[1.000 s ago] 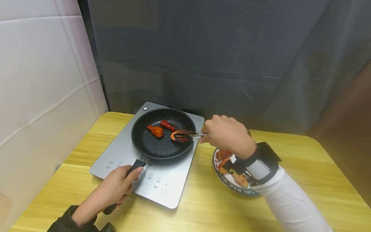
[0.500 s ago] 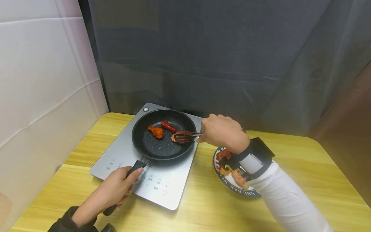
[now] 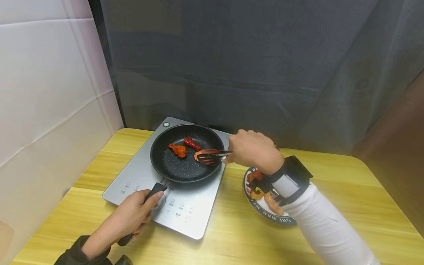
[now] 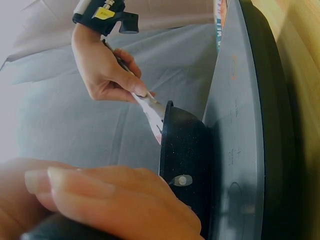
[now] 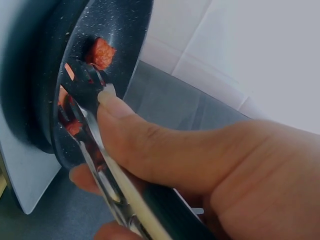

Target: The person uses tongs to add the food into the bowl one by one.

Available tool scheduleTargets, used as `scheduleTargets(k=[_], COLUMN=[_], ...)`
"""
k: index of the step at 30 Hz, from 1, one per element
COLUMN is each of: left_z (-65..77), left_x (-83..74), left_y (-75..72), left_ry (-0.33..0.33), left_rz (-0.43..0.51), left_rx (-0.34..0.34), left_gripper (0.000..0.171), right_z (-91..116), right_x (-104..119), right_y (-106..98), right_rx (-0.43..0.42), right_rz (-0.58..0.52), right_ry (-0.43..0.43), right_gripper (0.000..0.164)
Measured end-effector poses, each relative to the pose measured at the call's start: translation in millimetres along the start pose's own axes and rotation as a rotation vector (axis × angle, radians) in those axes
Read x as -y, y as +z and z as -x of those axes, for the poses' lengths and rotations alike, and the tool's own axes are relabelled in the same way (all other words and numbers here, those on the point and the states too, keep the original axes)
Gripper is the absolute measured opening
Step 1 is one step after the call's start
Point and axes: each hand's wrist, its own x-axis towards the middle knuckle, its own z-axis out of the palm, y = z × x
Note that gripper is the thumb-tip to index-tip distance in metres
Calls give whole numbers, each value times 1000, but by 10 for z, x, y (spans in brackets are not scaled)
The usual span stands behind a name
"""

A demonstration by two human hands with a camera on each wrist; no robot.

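My left hand [image 3: 135,211] grips the black handle [image 3: 155,190] of a speckled frying pan [image 3: 179,173]. A reddish-orange chicken piece [image 3: 179,150] and a small dark red drumstick [image 3: 192,144] lie in the pan. My right hand [image 3: 253,149], at the pan's right rim, holds metal tongs [image 3: 226,154] with dark slotted heads. These reach low inside the pan, around an orange-red food piece [image 3: 197,156] that shows at their tip and through the slots. In the right wrist view the thumb presses on the tongs [image 5: 107,165]; the left wrist view shows them slanting over the pan rim [image 4: 167,117].
The pan stands on a flat silver induction cooker [image 3: 195,221] on a wooden table [image 3: 232,243]. Right of it, beneath my right forearm, a lettered plate [image 3: 265,213] bears several food pieces. A dark curtain [image 3: 232,73] hangs behind; a white panel [image 3: 49,92] stands left.
My right hand has shifted a little to the left, and the tong heads have turned slightly over the food piece. The left hand and the pan have stayed in place.
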Motion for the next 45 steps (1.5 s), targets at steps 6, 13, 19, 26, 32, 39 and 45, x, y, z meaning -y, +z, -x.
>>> scheduleTargets(k=[6,13,19,26,32,39,45], left_z=[-3,-7,-10,-17,-20,-17,-6], left_x=[-2,-12,-8,1,-5,-2,-4], left_y=[7,-1,-2,3,3,-9,-18], left_ry=[-5,9,6,-1,-2,-13,-29], left_rz=[-7,-4,-12,-1,-6,10,5], left_rx=[4,18,22,26,28,38,32], left_gripper=[39,40,39,41,42,43,43], right_z=[173,537,828,1124,1323,1462,1565], right_x=[-51,-280,-502,-768,-990,-1202,-1245], right_y=[24,303,552,668,785,870,942], right_rx=[-18,-163,-306,-365,-303,-275,-213], right_rz=[-48,-156,-214,-217,-247,-220,-198], right_ry=[-6,-99,-79,-9,77,113,155], right_gripper=[27,31,43,48,56,50,55])
